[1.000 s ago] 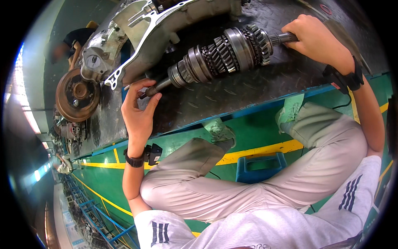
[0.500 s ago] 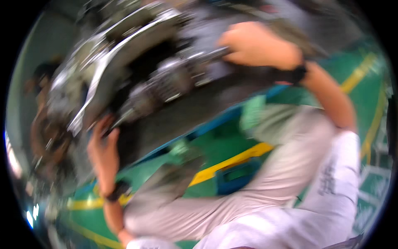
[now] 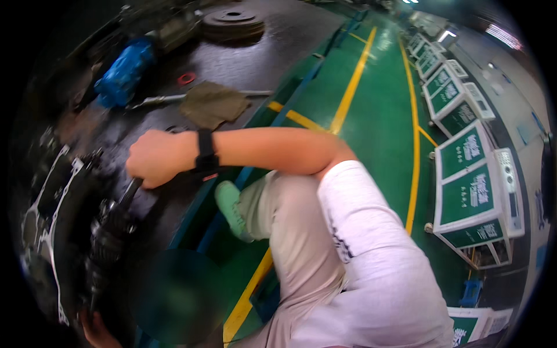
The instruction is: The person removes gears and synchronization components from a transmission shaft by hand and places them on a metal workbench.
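A dark metal gear shaft slants along the left side, beside an open metal housing with a bright machined rim. My right hand is closed around the shaft's upper, far end. At the shaft's lower, near end, my left hand has its fingers at the thin tip and seems to grip it; the picture's dark edge cuts off part of this hand. Whether the shaft rests on anything beneath is hidden.
On the dark metal bench lie a brown cloth, a long metal bar, a red ring, a blue cylindrical part and a round metal disc. White-and-green wheeled cabinets line the right side.
My view has swung to the right, bringing the aisle and cabinets in. Both hands stay at the two ends of the gear shaft, which now appears farther left and steeper.
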Demonstrator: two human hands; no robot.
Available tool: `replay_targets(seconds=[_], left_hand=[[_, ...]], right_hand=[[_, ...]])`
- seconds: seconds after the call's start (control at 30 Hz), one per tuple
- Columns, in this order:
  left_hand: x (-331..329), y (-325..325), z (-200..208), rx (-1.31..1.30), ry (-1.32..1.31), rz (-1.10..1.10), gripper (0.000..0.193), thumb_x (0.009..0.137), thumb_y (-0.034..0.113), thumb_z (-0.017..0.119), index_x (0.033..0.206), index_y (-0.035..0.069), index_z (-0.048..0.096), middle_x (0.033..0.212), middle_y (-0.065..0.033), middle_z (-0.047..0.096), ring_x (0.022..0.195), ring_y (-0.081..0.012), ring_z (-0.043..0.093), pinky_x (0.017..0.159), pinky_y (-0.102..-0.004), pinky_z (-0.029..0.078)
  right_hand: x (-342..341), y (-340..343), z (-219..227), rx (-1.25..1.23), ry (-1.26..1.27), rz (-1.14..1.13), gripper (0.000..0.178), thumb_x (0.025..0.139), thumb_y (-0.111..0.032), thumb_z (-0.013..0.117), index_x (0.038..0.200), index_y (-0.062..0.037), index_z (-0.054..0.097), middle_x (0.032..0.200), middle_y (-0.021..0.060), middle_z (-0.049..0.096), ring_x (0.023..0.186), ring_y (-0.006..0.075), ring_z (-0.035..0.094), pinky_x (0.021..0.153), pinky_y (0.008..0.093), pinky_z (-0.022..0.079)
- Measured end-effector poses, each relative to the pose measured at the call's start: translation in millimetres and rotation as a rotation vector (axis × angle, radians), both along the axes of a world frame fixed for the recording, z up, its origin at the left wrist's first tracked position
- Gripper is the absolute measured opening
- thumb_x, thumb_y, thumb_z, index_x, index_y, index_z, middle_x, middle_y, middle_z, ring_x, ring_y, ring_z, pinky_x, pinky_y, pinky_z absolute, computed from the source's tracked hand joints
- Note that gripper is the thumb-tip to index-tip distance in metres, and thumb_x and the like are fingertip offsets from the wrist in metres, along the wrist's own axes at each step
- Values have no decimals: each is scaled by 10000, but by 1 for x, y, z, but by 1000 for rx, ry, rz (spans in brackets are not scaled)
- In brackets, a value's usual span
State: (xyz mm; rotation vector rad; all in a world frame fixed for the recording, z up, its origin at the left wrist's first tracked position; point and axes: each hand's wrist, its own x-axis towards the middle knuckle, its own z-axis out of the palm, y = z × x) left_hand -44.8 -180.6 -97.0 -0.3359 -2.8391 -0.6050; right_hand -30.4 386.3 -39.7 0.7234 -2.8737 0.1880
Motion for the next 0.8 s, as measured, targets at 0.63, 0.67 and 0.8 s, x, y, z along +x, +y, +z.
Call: replay_targets(seconds=[0.63, 0.67, 0.8], left_hand=[[89, 95, 130, 337, -49, 39, 300, 1027, 181, 773, 1214, -53, 758, 945, -2, 689, 870, -98, 586, 795, -250, 462], [95, 95, 146, 315, -7, -6, 274, 1015, 170, 782, 1181, -46, 754, 907, 11, 657, 835, -91, 551, 764, -246, 438], [116, 103, 207, 240, 93, -24, 205, 1011, 135, 772, 1128, -32, 753, 854, 51, 596, 793, -61, 494, 703, -220, 380]], right_hand=[[17, -24, 40, -156, -145, -12, 204, 861, -200, 809, 974, -29, 820, 841, 230, 725, 875, 455, 689, 790, 524, 556], [21, -26, 48, -175, -109, -11, 230, 851, -177, 824, 1019, -19, 823, 853, 247, 721, 855, 456, 678, 782, 522, 551], [32, -38, 68, -307, -38, 27, 209, 827, -158, 818, 955, 6, 795, 873, 261, 718, 852, 459, 676, 779, 530, 547]])
